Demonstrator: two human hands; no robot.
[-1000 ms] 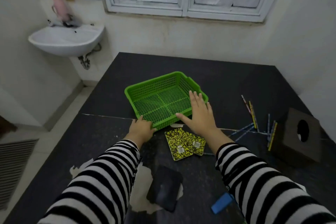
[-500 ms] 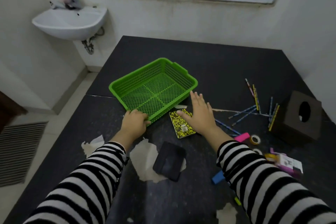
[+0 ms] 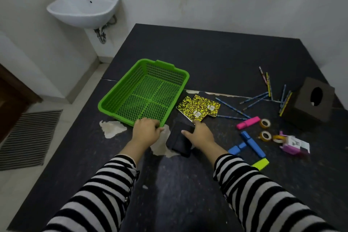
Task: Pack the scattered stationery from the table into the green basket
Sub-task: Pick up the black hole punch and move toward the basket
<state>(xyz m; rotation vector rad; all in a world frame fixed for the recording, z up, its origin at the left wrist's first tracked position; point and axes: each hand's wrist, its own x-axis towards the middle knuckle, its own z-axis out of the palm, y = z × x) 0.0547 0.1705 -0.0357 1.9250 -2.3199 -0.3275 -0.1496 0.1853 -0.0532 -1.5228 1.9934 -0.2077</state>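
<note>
The empty green basket (image 3: pixel 120 92) sits on the dark table (image 3: pixel 216 52), left of centre. My left hand (image 3: pixel 146 132) grips its near rim. My right hand (image 3: pixel 200 134) closes on a black notebook (image 3: pixel 179 142) lying just in front of the basket. Two yellow-and-black notebooks (image 3: pixel 199 108) overlap right of the basket. Further right lie several pencils (image 3: pixel 263 98), a pink highlighter (image 3: pixel 248 123), blue highlighters (image 3: pixel 252 144), a yellow-green highlighter (image 3: pixel 260 164) and three tape rolls (image 3: pixel 265 123).
A dark brown box with a round hole (image 3: pixel 308 103) stands at the table's right edge. A small pink-and-white packet (image 3: pixel 294 146) lies near the tape. Pale worn patches (image 3: pixel 112 128) mark the tabletop. A sink (image 3: pixel 82 8) hangs on the left wall.
The view has tilted down and shifted. My right hand moved back from the yellow notebooks onto the black notebook and closed on it. My left hand stays on the basket's rim.
</note>
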